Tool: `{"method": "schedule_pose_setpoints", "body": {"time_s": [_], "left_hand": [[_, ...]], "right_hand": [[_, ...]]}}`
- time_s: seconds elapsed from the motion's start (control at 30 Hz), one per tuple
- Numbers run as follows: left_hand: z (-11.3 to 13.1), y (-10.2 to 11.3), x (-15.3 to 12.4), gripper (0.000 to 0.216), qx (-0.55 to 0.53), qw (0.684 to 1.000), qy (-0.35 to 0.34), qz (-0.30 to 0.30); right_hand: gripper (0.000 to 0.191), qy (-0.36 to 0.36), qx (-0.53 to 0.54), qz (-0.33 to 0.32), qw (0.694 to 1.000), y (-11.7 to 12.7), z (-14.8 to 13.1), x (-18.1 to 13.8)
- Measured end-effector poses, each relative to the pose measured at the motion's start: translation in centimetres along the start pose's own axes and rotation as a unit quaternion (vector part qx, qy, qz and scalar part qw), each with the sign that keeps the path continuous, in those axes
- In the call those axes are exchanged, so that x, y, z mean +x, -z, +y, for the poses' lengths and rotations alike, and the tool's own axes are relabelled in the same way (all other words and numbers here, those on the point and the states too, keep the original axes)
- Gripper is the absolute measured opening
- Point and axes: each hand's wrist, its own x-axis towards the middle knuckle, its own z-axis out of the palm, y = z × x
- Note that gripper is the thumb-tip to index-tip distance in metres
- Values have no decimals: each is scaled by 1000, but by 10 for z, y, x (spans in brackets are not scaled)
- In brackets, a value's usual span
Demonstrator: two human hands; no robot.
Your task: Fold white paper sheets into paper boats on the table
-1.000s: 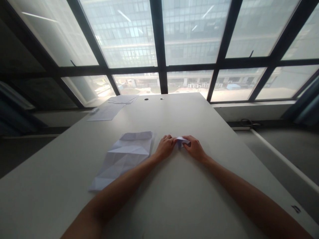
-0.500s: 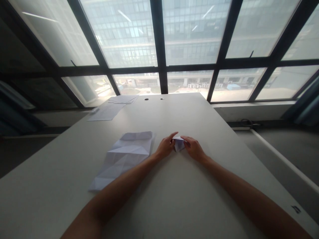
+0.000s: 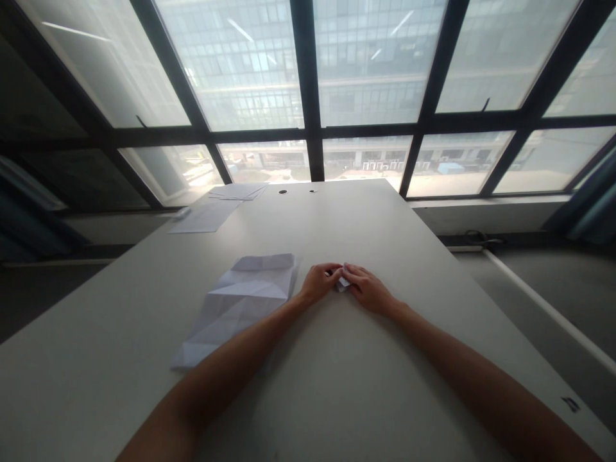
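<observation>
A small piece of folded white paper [image 3: 342,283] sits between my two hands over the middle of the table. My left hand [image 3: 319,282] grips it from the left, thumb and fingers pinched together. From the right, my right hand [image 3: 371,290] closes on the same paper, its fingers laid over the top and covering most of it. Left of my left hand lies a larger creased white sheet [image 3: 248,298], flat with fold lines across it; my left forearm passes over its lower right edge.
The white table [image 3: 337,385] stretches away toward the windows [image 3: 366,64]. Several plain sheets of paper [image 3: 205,217] lie at its far left corner. Two round holes show near the far edge. A small dark mark [image 3: 571,404] is at the near right.
My hands have come closer together, and the right fingers now lie over the folded paper. Less of the paper shows. The creased sheet has stayed put.
</observation>
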Motion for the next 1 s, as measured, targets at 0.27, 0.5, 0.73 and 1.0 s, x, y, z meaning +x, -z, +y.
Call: {"method": "schedule_pose_setpoints", "body": {"time_s": [0.27,0.5,0.73,1.0], "left_hand": [[-5,0,2,42,-22,1000,12,13],[-2,2,-1,54,-87,995,40,-2],[-2,-2,-1,79,-197,980,27,-20],[-2,-1,2,64,-172,984,25,-26]], "right_hand": [[47,-31,36,24,999,2,2,0],[61,-98,68,102,988,-1,11,4],[67,-138,200,132,961,3,8,4],[47,-164,360,80,915,5,4,7]]}}
